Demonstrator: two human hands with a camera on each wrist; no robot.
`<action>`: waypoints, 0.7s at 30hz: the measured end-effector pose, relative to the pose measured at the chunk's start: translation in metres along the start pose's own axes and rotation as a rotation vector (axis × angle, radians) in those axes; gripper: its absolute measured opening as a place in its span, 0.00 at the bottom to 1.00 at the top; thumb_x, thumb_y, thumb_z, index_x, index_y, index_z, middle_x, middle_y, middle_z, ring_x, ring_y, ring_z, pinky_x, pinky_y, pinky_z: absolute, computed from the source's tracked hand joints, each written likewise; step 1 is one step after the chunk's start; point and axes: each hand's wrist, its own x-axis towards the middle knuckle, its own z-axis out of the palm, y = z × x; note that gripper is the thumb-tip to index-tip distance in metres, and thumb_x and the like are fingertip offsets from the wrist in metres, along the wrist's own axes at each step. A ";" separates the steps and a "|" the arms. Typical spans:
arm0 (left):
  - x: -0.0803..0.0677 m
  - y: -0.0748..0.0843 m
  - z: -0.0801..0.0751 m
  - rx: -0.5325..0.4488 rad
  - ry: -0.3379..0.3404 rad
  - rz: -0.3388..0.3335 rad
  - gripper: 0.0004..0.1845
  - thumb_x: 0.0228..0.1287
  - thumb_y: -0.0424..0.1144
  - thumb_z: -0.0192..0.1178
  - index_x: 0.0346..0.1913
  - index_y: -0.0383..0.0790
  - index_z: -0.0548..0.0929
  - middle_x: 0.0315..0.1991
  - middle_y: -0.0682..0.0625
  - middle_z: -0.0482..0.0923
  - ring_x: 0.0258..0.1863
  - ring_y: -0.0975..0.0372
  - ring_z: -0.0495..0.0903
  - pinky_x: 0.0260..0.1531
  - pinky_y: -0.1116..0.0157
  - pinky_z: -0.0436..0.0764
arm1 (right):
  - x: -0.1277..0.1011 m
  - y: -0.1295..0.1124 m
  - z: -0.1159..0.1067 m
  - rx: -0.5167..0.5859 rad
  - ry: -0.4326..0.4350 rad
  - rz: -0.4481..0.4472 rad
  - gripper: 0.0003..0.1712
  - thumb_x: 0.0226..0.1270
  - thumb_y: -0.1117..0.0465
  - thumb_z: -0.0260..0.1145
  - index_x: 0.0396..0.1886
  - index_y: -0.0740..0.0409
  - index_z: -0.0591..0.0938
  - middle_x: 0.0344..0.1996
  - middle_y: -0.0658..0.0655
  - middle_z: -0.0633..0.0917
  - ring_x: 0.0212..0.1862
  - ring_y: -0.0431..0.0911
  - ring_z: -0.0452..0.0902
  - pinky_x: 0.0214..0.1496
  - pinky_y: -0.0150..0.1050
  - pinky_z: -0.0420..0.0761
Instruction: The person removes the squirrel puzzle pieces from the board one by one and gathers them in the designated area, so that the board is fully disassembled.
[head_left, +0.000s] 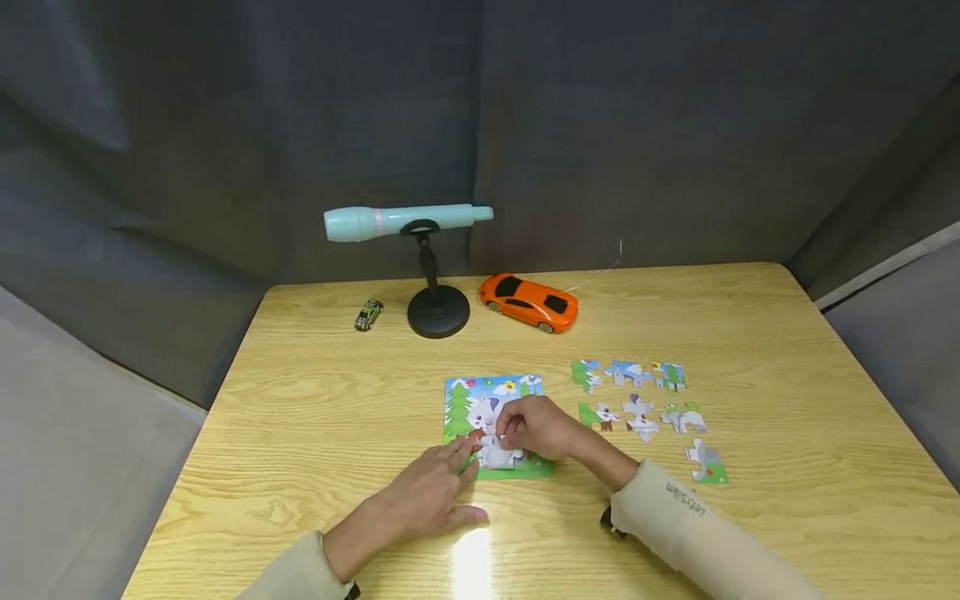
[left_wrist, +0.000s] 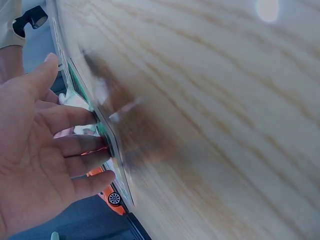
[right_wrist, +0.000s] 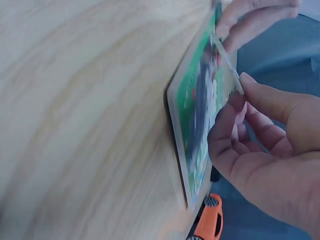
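A jigsaw puzzle board with a white cartoon animal, green trees and a blue sky lies flat at the middle of the table. Between thumb and fingers, my right hand pinches a thin puzzle piece. That piece stands tilted over the board in the right wrist view, with one end low near the left fingers. My left hand lies palm down, its fairly straight fingertips on the board's lower left part and its thumb spread out. Both hands cover part of the picture.
Several loose puzzle pieces lie in rough rows right of the board. Behind stand an orange toy car, a small green toy car and a light blue microphone on a black stand. A dark curtain hangs beyond the table.
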 end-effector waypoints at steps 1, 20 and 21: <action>0.000 0.000 0.000 0.002 0.000 0.000 0.39 0.66 0.66 0.43 0.65 0.35 0.70 0.71 0.36 0.58 0.72 0.48 0.57 0.66 0.51 0.67 | -0.001 0.001 -0.003 0.006 0.000 -0.018 0.02 0.61 0.66 0.67 0.32 0.60 0.81 0.25 0.52 0.80 0.25 0.38 0.71 0.29 0.29 0.74; 0.000 -0.003 -0.003 -0.063 -0.004 0.007 0.38 0.66 0.64 0.45 0.64 0.36 0.72 0.71 0.37 0.58 0.72 0.49 0.57 0.65 0.49 0.67 | -0.066 0.045 -0.077 0.009 0.069 -0.038 0.03 0.64 0.70 0.62 0.34 0.63 0.82 0.28 0.58 0.84 0.29 0.46 0.79 0.30 0.34 0.79; 0.000 -0.003 -0.003 -0.071 -0.005 0.006 0.38 0.66 0.64 0.45 0.64 0.36 0.72 0.71 0.37 0.57 0.72 0.48 0.57 0.65 0.49 0.66 | -0.070 0.048 -0.081 0.010 0.072 -0.037 0.03 0.64 0.70 0.62 0.34 0.63 0.81 0.29 0.58 0.84 0.29 0.46 0.79 0.31 0.34 0.79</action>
